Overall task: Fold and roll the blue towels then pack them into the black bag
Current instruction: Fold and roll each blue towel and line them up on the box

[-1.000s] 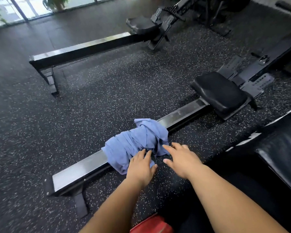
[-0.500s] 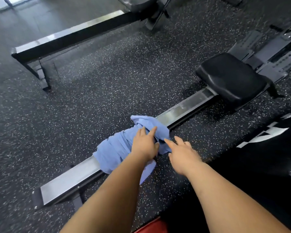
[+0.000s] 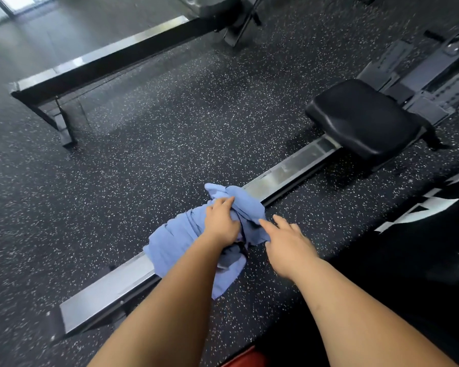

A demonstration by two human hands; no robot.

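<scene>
A crumpled blue towel [image 3: 175, 242] is draped over the steel rail [image 3: 104, 292] of the near rowing machine. My left hand [image 3: 221, 221] lies on top of the towel's middle, its fingers bent into the cloth and gripping a bunch of it. My right hand [image 3: 288, 245] hovers just right of the towel, fingers stretched out, the fingertips next to the towel's right edge. The black bag [image 3: 421, 255], with a white mark on it, fills the lower right of the view.
The rower's black seat [image 3: 361, 117] sits on the rail to the right. A second rowing machine rail [image 3: 96, 64] runs across the back. Speckled black rubber floor [image 3: 170, 144] lies between them. A red object [image 3: 244, 357] peeks in at the bottom edge.
My left hand slid from the towel's near edge up onto its top and closed on the cloth. My right hand stayed beside the towel. The camera moved closer and tilted down.
</scene>
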